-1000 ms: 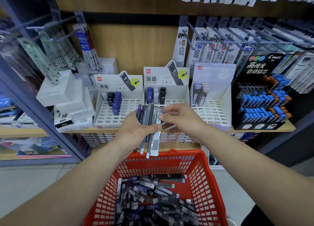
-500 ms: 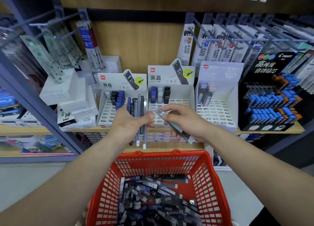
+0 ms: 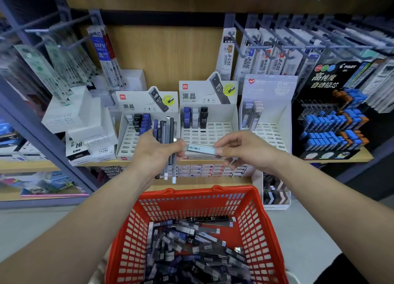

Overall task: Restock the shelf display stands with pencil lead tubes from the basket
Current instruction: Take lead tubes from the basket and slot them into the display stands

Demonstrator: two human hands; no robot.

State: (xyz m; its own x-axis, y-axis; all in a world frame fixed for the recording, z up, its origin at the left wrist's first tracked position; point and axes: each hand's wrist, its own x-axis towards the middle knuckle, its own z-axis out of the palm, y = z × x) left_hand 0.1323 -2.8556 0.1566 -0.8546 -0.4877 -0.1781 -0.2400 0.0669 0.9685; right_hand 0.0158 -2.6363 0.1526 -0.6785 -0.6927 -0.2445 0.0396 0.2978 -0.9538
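A: Left of centre, the left hand (image 3: pixel 155 153) clamps an upright bundle of lead tubes (image 3: pixel 168 134). Just right, the right hand (image 3: pixel 247 153) pinches one pale tube (image 3: pixel 202 149) by its end. More lie in the red basket (image 3: pixel 263 226) below.

B: Light, stiff, slick plastic, I'd judge; grip it mid-length. Labels?

A: "BRFV" upper left, "HB 0.7" on the display stands (image 3: pixel 213 134), "PILOT" far right.

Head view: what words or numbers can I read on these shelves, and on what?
"黑晶", "HB 0.7": headers of left display stand and middle display stand.
"HB 0.7": tubes standing in middle display stand.
"PILOT", "高纯度 自动铅芯": black display stand.
"JF-0.5": hanging refill packs.
"BRFV": hanging blue pack.
"REFILL": white box, upside down.
Too blurred: label on the pencil lead tube in the right hand.
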